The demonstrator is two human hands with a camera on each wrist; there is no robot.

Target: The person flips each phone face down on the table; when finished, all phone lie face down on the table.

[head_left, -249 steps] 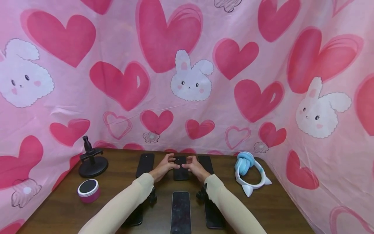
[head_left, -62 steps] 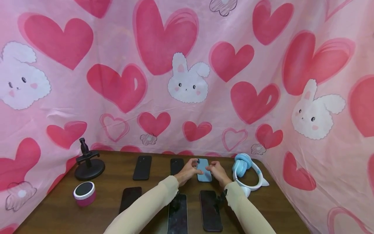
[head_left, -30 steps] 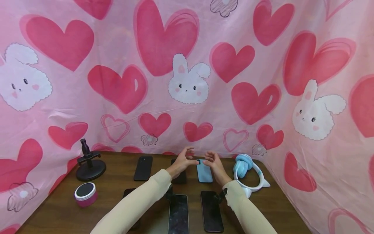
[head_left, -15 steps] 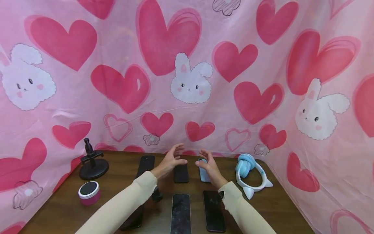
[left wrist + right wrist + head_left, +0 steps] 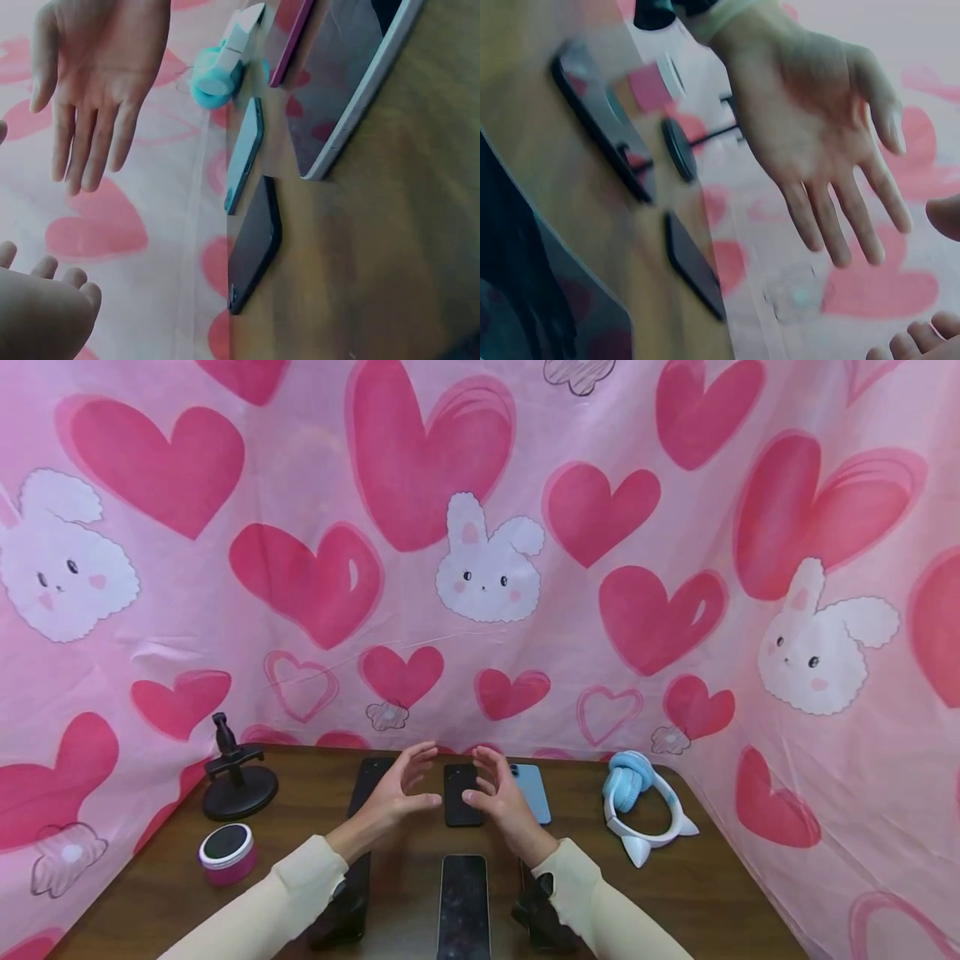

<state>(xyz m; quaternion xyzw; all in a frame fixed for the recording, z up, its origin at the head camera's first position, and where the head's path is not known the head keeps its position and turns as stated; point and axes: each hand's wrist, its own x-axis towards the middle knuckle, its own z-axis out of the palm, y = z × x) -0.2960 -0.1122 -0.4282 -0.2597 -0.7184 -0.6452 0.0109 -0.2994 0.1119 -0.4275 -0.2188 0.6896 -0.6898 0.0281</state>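
Pink jar point(image 5: 228, 870): it is standing at the left part of the brown surface point(image 5: 720, 902), upright, with a white rim and a dark round top; what is inside, I cannot tell.
Black stand point(image 5: 238, 793): it is placed behind the jar and near to it, with a round base and a post going upward.
Left hand point(image 5: 396, 789): it is raised above the surface, the fingers loosely bent, the thumb spread away from them and the grasp free; the palm is turned toward the other hand.
Right hand point(image 5: 501, 800): it is raised in the same manner, facing the left one, with a gap between both; in the left wrist view its fingers look almost straight, and its grasp is free also.
Middle black phone point(image 5: 461, 806): it is lying flat in the back row, and from the head view it appears between the two hands.
Light blue phone point(image 5: 536, 793): it is lying to the right of the middle one, back side up, its camera at the upper left corner, partly covered by the right hand.
Left black phone point(image 5: 367, 777): it is in the back row too, partly behind the left hand.
Front phones: a dark-glass phone point(image 5: 463, 906) with light edge lies in the centre; one more phone lies under each forearm.
Headphones point(image 5: 632, 777): white and blue, resting at the right side.
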